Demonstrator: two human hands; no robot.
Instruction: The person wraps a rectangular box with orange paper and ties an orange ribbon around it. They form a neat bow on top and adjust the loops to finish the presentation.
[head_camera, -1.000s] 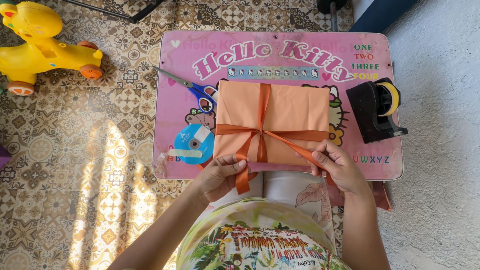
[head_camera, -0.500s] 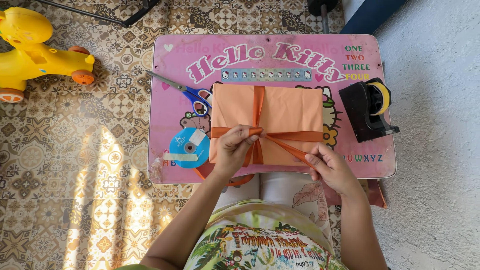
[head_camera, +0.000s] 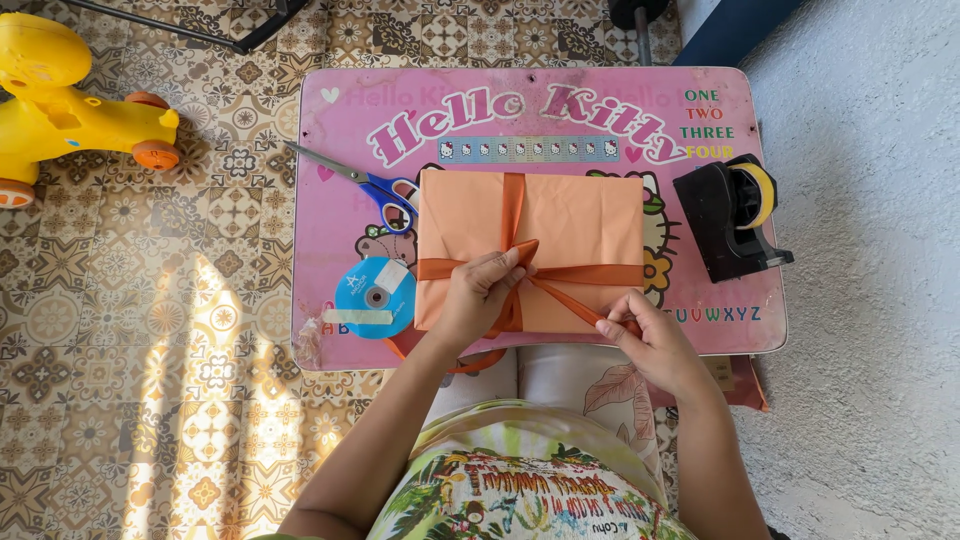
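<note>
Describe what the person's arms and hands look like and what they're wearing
Both arms are bare from the frame's bottom edge to the fingers: no sleeves reach the forearms, and the left hand and right hand show no gloves, rings, watch or bracelets. The fingernails look short. The person wears a light top with a tropical palm print.

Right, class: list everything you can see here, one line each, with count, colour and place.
Paper-wrapped box: one, orange, table centre.
Satin ribbon: one, orange, crossed over box.
Metal scissors: one, blue-handled, left of box.
Ribbon spool: one, blue, front left.
Tape dispenser: one, black, table right.
Small printed table: one, pink.
Plastic ride-on toy: one, yellow, floor left.
Left hand: grip on ribbon at crossing.
Right hand: grip on ribbon tail.
</note>
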